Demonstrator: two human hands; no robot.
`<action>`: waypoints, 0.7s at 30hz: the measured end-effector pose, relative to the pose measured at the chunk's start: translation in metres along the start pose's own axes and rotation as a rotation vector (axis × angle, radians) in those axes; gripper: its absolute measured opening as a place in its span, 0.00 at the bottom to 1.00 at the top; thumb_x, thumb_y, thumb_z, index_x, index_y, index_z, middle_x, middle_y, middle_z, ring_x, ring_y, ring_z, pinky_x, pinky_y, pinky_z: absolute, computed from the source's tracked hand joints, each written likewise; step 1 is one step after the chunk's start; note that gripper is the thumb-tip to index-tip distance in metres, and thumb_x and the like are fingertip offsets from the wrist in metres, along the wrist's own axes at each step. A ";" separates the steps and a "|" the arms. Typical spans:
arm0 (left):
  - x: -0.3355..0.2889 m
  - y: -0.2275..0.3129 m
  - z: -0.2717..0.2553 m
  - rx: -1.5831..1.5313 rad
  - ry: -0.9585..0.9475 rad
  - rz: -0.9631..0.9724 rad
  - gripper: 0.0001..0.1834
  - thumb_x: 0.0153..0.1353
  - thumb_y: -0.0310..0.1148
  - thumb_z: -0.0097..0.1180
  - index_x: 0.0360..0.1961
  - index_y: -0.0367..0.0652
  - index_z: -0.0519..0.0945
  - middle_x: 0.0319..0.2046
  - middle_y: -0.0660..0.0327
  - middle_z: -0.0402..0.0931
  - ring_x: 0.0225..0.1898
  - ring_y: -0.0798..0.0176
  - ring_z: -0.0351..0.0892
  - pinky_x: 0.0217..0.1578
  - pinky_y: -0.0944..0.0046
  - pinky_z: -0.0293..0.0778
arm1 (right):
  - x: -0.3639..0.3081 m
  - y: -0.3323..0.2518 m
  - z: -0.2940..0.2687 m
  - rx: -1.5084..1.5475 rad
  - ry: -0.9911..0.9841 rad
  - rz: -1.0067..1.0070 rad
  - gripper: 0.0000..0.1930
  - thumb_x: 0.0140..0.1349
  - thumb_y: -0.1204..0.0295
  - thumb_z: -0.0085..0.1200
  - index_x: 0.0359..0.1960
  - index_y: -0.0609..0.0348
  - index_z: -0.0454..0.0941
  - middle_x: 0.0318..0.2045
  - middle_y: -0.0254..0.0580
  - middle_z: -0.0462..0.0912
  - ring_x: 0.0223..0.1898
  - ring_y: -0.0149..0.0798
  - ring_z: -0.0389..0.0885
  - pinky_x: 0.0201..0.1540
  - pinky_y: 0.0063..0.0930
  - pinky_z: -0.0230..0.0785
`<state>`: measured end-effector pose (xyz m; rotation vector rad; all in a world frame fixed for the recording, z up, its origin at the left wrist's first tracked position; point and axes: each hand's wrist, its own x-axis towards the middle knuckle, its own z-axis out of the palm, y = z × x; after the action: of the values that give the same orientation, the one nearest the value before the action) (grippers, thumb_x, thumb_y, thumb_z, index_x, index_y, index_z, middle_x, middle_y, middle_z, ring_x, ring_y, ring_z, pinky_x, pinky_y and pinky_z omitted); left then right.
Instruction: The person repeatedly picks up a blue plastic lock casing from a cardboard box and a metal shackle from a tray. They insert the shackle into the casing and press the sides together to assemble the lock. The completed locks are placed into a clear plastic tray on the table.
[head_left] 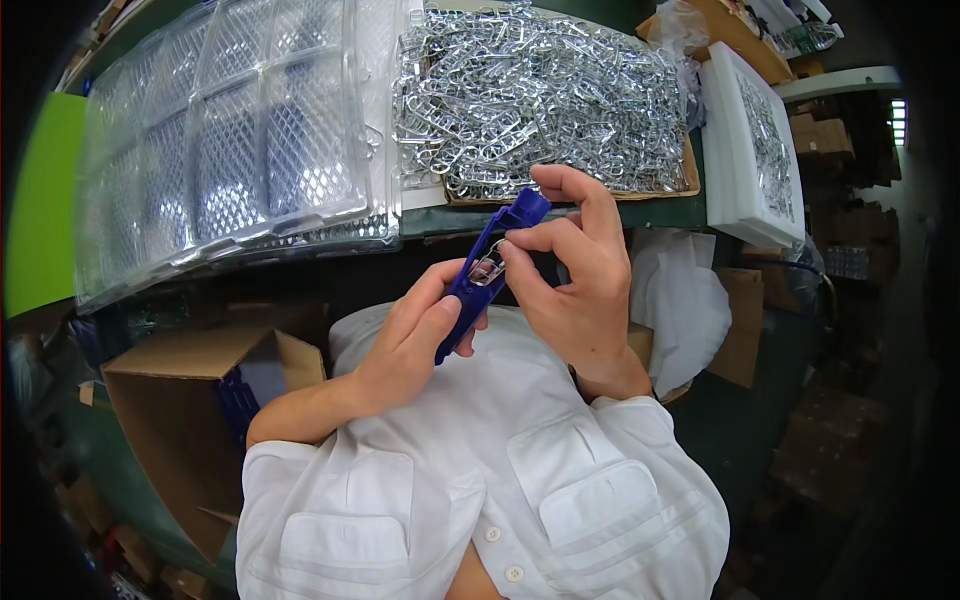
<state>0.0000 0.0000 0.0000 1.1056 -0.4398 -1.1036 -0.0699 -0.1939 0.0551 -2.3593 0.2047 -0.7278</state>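
Observation:
A long, dark blue plastic part (463, 318) with a rounded end piece is held tilted in front of my chest. My left hand (405, 345) wraps round its lower half, thumb on top. In the part's open slot sits a shiny bent-wire metal clip (487, 268). Thumb and forefinger of my right hand (575, 265) pinch together at the upper end of this clip, the other fingers curled above. Beyond both hands, a shallow cardboard box (690, 180) holds a heap of similar metal clips (540, 95).
Clear plastic blister trays (225, 150) are stacked at the far left of the bench. A white foam box (735, 150) with metal pieces stands at the right. An open cardboard carton (160, 430) with blue parts is at my left; a white plastic bag (680, 310) is at my right.

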 end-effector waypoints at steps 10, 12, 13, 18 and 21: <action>0.004 -0.001 -0.005 0.124 0.043 0.004 0.24 0.77 0.31 0.39 0.71 0.33 0.68 0.36 0.59 0.78 0.28 0.74 0.74 0.30 0.69 0.74 | -0.003 0.004 0.014 -0.076 -0.084 -0.062 0.09 0.49 0.80 0.69 0.28 0.61 0.78 0.54 0.54 0.82 0.50 0.55 0.83 0.47 0.43 0.77; 0.006 -0.005 -0.004 0.192 0.075 0.008 0.24 0.77 0.30 0.41 0.70 0.34 0.69 0.33 0.60 0.78 0.26 0.74 0.75 0.28 0.69 0.74 | -0.003 0.008 0.014 -0.102 -0.110 -0.087 0.10 0.50 0.80 0.69 0.30 0.61 0.78 0.55 0.54 0.81 0.50 0.55 0.83 0.47 0.43 0.78; 0.007 -0.007 -0.003 0.231 0.100 0.025 0.23 0.76 0.29 0.42 0.69 0.34 0.71 0.31 0.62 0.79 0.24 0.74 0.75 0.26 0.69 0.73 | -0.003 0.010 0.014 -0.107 -0.117 -0.099 0.10 0.50 0.80 0.69 0.31 0.61 0.79 0.55 0.54 0.81 0.51 0.55 0.83 0.47 0.43 0.78; 0.012 -0.001 -0.005 0.369 0.137 0.090 0.20 0.76 0.28 0.48 0.65 0.34 0.76 0.26 0.63 0.79 0.23 0.74 0.77 0.24 0.69 0.74 | -0.002 -0.001 0.021 0.004 0.105 0.089 0.17 0.52 0.80 0.68 0.45 0.60 0.79 0.54 0.53 0.82 0.53 0.55 0.83 0.50 0.41 0.79; 0.012 -0.001 -0.007 0.401 0.134 0.159 0.17 0.76 0.28 0.49 0.61 0.34 0.78 0.26 0.63 0.80 0.23 0.73 0.78 0.25 0.68 0.74 | -0.005 0.004 0.019 0.164 0.043 0.237 0.20 0.55 0.80 0.67 0.51 0.60 0.79 0.51 0.49 0.83 0.49 0.48 0.85 0.51 0.35 0.79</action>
<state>0.0101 -0.0073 -0.0064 1.4587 -0.6485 -0.8137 -0.0630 -0.1851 0.0384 -2.1207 0.4190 -0.6550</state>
